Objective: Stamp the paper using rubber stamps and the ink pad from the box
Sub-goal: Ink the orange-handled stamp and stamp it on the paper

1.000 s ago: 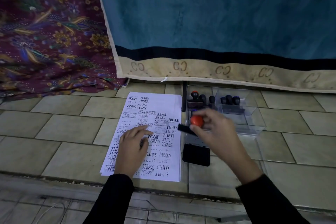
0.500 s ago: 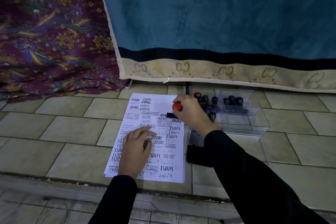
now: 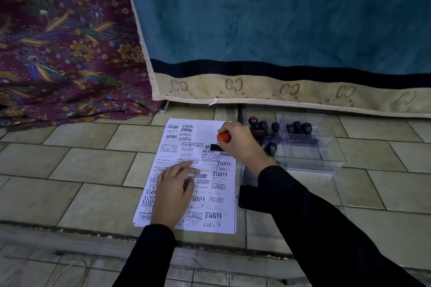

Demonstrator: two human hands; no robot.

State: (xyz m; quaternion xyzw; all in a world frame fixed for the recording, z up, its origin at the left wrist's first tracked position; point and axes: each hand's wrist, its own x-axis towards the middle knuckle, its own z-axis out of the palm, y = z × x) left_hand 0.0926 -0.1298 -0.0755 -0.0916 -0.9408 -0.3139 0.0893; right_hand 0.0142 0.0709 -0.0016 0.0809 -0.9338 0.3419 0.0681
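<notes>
A white sheet of paper (image 3: 211, 131) lies on the tiled floor, covered with black stamped words. My right hand (image 3: 240, 141) grips a rubber stamp with a red knob (image 3: 223, 137); its black base rests on the paper's upper right part. My left hand (image 3: 175, 190) lies flat on the lower left of the paper, fingers spread. The black ink pad (image 3: 248, 197) sits right of the paper, partly hidden by my right sleeve. A clear plastic box (image 3: 310, 158) behind it holds several dark-handled stamps (image 3: 298, 127).
More stamps (image 3: 262, 126) stand in the box's clear lid next to the paper. A hanging blue and red cloth (image 3: 279, 30) and a patterned purple fabric (image 3: 58, 42) close off the far side. A floor ledge (image 3: 70, 228) runs near me.
My right hand carried the red-knobbed stamp from above the ink pad leftward and away to the paper's upper right, where it now presses down. My left hand stayed on the paper.
</notes>
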